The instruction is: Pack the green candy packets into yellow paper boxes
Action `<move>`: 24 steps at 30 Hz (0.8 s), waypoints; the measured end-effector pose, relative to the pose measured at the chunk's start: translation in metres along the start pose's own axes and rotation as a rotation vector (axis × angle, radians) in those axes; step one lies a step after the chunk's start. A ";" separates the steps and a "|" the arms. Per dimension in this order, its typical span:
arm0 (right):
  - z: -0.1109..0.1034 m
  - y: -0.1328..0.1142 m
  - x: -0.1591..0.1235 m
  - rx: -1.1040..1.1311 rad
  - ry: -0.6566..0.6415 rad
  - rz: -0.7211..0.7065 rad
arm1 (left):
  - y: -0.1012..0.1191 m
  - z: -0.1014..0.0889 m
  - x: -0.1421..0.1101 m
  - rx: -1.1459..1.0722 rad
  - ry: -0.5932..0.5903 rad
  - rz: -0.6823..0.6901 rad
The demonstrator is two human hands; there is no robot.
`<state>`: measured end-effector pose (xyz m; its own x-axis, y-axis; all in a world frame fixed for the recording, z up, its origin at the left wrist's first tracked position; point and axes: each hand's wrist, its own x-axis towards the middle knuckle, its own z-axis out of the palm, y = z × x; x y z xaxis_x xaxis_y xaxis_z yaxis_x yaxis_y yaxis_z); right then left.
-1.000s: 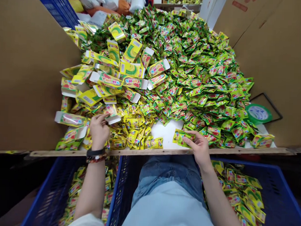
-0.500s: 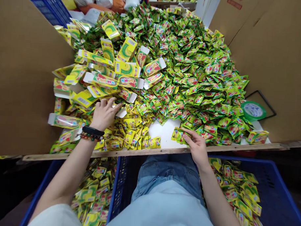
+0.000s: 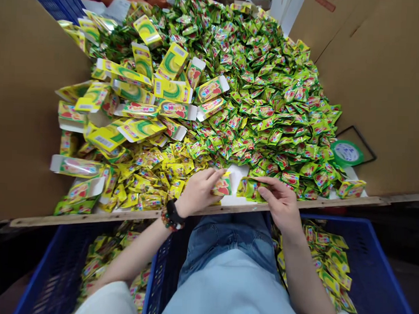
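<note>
The single head-worn camera faces forward and down over the light-blue cloth shirt point(image 3: 234, 286), near the white, wood-edged counter point(image 3: 238, 173), with the bare left hand point(image 3: 200, 189) and bare right hand point(image 3: 282, 201) below centre, brown cardboard panels point(image 3: 376, 98) flanking.

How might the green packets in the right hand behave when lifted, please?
The green packets in the right hand would probably flex, since they look crinkled. They may also slip, as the similar packets heaped beyond look glossy. They seem unlikely to roll, being flattish.

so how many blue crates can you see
3: one crate at lower left, one crate at lower right, one crate at top left, partly cut off. Others may be hidden.
</note>
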<state>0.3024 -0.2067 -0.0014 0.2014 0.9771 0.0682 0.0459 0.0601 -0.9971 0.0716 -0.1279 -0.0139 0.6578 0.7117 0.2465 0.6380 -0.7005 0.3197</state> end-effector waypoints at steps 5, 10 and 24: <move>-0.017 -0.014 0.014 -0.305 -0.196 0.004 | 0.023 0.026 0.000 -0.067 0.070 0.025; -0.010 -0.021 0.008 -0.513 -0.178 -0.088 | 0.033 0.035 -0.006 -0.177 0.003 0.038; 0.033 0.009 -0.024 -0.572 -0.152 -0.256 | 0.069 0.096 -0.027 -0.483 0.457 -0.270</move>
<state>0.2656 -0.2228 -0.0129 -0.0235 0.9669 0.2541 0.5973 0.2174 -0.7720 0.1363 -0.2003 -0.0865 0.2013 0.8819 0.4262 0.4370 -0.4703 0.7667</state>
